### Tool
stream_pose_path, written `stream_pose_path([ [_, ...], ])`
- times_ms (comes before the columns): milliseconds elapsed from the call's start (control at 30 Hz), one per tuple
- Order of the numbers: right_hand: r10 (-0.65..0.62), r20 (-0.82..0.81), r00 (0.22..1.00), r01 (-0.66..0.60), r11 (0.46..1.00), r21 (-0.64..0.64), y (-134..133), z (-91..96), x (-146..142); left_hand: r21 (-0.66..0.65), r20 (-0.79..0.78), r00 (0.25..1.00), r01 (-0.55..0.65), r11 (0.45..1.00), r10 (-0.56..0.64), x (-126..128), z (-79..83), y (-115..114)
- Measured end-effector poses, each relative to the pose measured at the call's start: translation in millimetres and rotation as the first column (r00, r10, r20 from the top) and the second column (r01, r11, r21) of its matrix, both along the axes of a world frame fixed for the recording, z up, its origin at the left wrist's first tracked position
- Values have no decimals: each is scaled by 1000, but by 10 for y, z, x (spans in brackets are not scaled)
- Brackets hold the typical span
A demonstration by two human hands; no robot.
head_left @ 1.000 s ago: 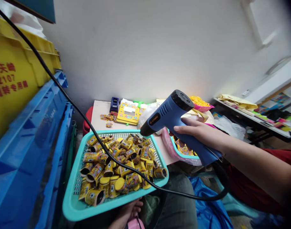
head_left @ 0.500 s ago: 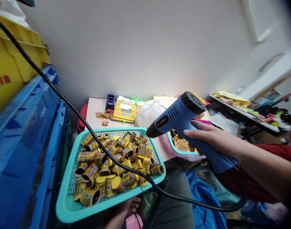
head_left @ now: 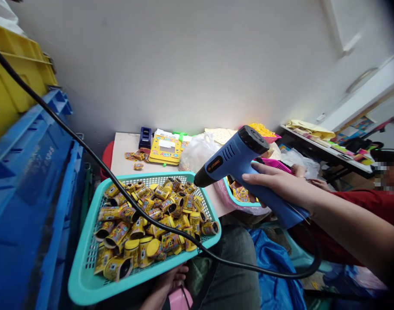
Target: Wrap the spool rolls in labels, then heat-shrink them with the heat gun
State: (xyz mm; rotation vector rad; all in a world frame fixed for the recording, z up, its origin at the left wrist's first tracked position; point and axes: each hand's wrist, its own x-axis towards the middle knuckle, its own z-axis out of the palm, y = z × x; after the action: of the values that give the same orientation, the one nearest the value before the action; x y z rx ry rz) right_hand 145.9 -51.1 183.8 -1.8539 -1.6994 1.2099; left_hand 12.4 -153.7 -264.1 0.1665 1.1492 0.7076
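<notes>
My right hand (head_left: 268, 183) is wrapped round the handle of a blue heat gun (head_left: 234, 157) with a black nozzle. The nozzle points down and left, over the far right rim of a turquoise plastic basket (head_left: 79, 267). Inside the basket lies a heap of small yellow printed tubs (head_left: 151, 241), some with yellow lids; others show dark open ends. My left hand (head_left: 174, 277) is under the basket's front rim, fingers bent, holding it from below; part of that hand is hidden. The heat gun's black cord (head_left: 96, 159) crosses in front of the basket.
Blue crates (head_left: 29, 181) and a yellow crate (head_left: 19, 64) stand at the left. On the table (head_left: 119, 148) are a yellow printed box (head_left: 166, 150) and a white plastic bag (head_left: 198, 153). A second basket (head_left: 248, 203) stands behind the heat gun. A co-worker in a red sleeve (head_left: 368, 211) sits at the right.
The view has shifted slightly. The heat gun and basket appear a little further left, and the co-worker's hand now shows beyond my right wrist. My right hand keeps its hold.
</notes>
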Motion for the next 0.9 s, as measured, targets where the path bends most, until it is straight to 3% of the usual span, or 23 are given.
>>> stream_pose_path([
  [300,29,32,999,-29,1000,-2,81,-114,65,-1,-9,1000,-26,1000,26,-28,77,-15],
  [567,-59,60,996,57,998,36,-13,-149,-32,7,-8,1000,-27,1000,27,-35,92,-12],
  [700,-22,22,1000,21,998,53,-5,-191,11,5,-22,999,-25,1000,25,-31,102,-11],
  [900,-27,-100,995,24,999,-32,-52,-263,85,-5,-38,999,17,1000,-17,-42,97,-31],
])
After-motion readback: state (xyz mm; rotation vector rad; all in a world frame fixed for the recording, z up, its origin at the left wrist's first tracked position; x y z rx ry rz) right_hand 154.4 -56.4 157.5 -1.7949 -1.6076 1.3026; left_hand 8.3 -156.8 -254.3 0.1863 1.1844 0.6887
